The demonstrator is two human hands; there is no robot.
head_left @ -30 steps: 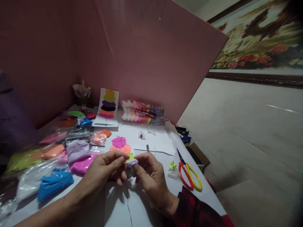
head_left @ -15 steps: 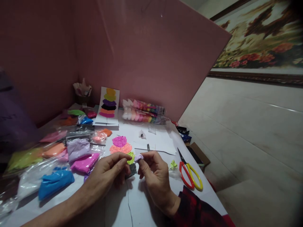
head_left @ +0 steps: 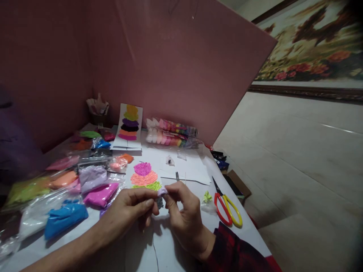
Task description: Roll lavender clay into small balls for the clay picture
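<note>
A small lump of lilac modelling clay [head_left: 162, 191] is pinched between the thumb and fingers of my right hand [head_left: 185, 215]. From the other side, the fingertips of my left hand [head_left: 132, 207] close on its left edge. Just below and behind the lump lies a white sheet with textured clay layers: a magenta layer [head_left: 142, 169] on top, a coral layer [head_left: 144, 178], a lime green layer [head_left: 151, 186] and a dark grey layer [head_left: 160, 203]. My fingers hide much of the lower layers.
Bags of coloured clay, including a blue one [head_left: 66, 219] and a lilac one [head_left: 92, 177], crowd the left. Scissors [head_left: 228, 207] lie on the right beside a bag with lime clay [head_left: 208, 197]. A card [head_left: 138, 113] with painted layers leans at the back, near packaged clay [head_left: 170, 134].
My left hand has moved right, and its fingertips now meet the lilac clay. The right hand has shifted slightly left with the lump. More of the lime layer shows.
</note>
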